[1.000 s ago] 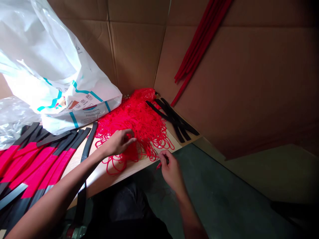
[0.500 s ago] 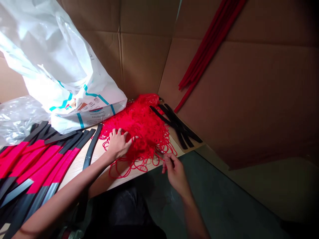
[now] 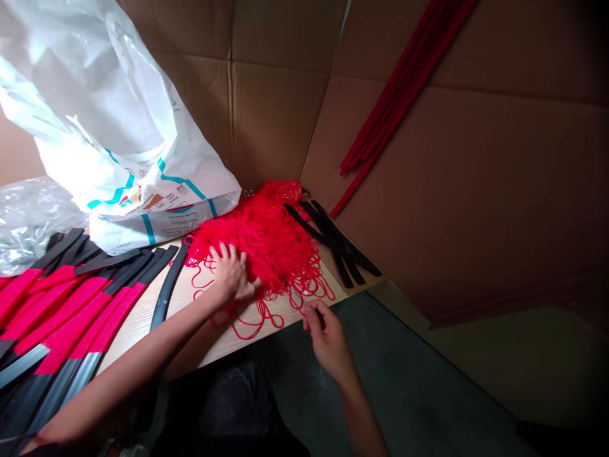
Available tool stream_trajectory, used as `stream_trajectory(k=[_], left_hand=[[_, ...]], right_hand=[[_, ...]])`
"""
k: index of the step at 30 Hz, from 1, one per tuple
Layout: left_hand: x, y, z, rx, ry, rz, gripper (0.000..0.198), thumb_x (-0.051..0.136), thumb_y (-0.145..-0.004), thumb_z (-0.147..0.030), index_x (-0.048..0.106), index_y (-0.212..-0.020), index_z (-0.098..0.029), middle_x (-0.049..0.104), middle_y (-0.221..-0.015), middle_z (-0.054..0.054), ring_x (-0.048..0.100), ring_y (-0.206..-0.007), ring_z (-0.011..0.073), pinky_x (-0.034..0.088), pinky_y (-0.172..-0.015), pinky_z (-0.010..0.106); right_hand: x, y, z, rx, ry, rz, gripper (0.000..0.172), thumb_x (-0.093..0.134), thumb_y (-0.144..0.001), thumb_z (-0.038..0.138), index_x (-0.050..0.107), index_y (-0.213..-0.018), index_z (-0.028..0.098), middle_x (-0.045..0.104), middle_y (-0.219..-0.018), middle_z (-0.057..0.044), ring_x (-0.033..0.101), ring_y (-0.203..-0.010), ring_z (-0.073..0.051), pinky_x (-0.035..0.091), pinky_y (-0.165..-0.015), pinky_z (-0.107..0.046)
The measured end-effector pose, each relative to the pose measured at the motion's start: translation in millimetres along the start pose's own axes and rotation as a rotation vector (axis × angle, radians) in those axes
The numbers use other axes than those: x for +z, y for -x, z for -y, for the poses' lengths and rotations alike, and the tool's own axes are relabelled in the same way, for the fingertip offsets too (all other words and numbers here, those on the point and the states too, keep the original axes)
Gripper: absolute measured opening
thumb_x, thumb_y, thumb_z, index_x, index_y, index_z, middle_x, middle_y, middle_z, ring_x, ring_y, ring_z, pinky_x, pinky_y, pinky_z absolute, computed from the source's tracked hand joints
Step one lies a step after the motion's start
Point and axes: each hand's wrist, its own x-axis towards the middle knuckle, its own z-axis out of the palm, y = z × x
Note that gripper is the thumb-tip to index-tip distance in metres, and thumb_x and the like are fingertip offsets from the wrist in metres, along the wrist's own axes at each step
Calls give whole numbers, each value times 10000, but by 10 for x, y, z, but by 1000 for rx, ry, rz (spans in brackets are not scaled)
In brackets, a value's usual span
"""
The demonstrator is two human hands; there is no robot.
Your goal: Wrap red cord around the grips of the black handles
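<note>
Red bands [image 3: 266,238] lie in a big tangled heap at the back corner of the table [image 3: 285,312]. The left hand [image 3: 231,276] lies flat on the front of the heap with its fingers spread wide. The right hand [image 3: 328,336] is just off the table edge, near some loose bands. Its fingers are bent in close to the thumb, but I cannot tell if they pinch anything.

A white bag [image 3: 118,127] with blue-green stripes stands just left of the heap, and what is in it is hidden. A crumpled clear bag [image 3: 28,216] lies further left.

Red and black strips [image 3: 71,304] lie side by side on the left of the wooden table. A few black strips [image 3: 333,238] lie just right of the heap. Cardboard walls [image 3: 476,190] stand around the table, and red rods [image 3: 399,82] lean on one wall. The floor [image 3: 419,387] is dark green.
</note>
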Motion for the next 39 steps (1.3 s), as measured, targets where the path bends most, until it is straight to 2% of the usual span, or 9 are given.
stream_trajectory(k=[3,9,14,17,21,27,30,33,39], left_hand=[[20,6,63,60,-7,-9,490,722,-1020,-400,630,-1466,-218,569,-1582,137,574,-1419,344,492,-1178,615],[-55,-39,164,-39,-78,-78,473,724,-1018,-406,642,-1432,-191,602,-1530,144,600,-1381,346,514,-1148,619],[-82,-66,34,110,-19,-44,363,693,-1041,-407,691,-1340,-200,658,-1448,126,660,-1274,288,570,-1088,533],[45,-27,-194,63,-11,-33,390,688,-1039,-443,689,-1336,-190,672,-1416,128,663,-1268,294,565,-1085,546],[177,-18,-418,-50,-20,-32,565,705,-1022,-459,583,-1513,-207,553,-1585,155,572,-1413,362,491,-1165,634],[92,-121,-365,-29,5,84,571,722,-1017,-431,578,-1526,-217,547,-1597,150,576,-1414,363,498,-1163,641],[64,-156,-385,-72,5,90,494,710,-1028,-421,623,-1462,-200,626,-1496,140,644,-1320,326,555,-1106,589],[95,-203,-456,-153,-29,47,466,693,-1039,-436,639,-1430,-188,658,-1442,136,669,-1275,310,574,-1080,567],[185,-369,-478,-260,-114,-23,474,706,-1032,-422,636,-1435,-184,639,-1475,142,653,-1306,320,563,-1096,577]], right_hand=[[1,9,-54,-4,30,7,430,503,-1085,591,569,-845,239,540,-704,15,525,-647,-174,417,-616,-285],[55,-34,-137,-23,111,26,392,534,-1071,593,610,-948,229,650,-819,-18,611,-741,-192,470,-685,-283],[74,-31,-100,-39,275,57,481,635,-1005,599,512,-716,236,539,-639,22,501,-615,-160,364,-617,-276],[18,-22,-83,-22,391,-28,470,690,-962,582,488,-711,240,553,-640,18,492,-602,-163,322,-627,-288],[-133,-36,-130,36,502,-195,413,713,-915,611,537,-804,254,556,-629,15,451,-554,-175,241,-594,-303],[-313,-37,-352,78,460,-352,542,592,-928,749,464,-741,257,498,-621,38,483,-575,-158,356,-590,-268],[-356,34,-449,103,437,-379,610,647,-870,761,389,-642,257,356,-579,71,376,-561,-130,329,-571,-266],[-405,154,-510,154,423,-457,622,573,-897,709,234,-607,276,220,-603,74,288,-570,-120,300,-551,-274],[-662,536,-670,354,528,-590,413,564,-801,452,252,-597,274,232,-580,59,309,-534,-131,311,-545,-290]])
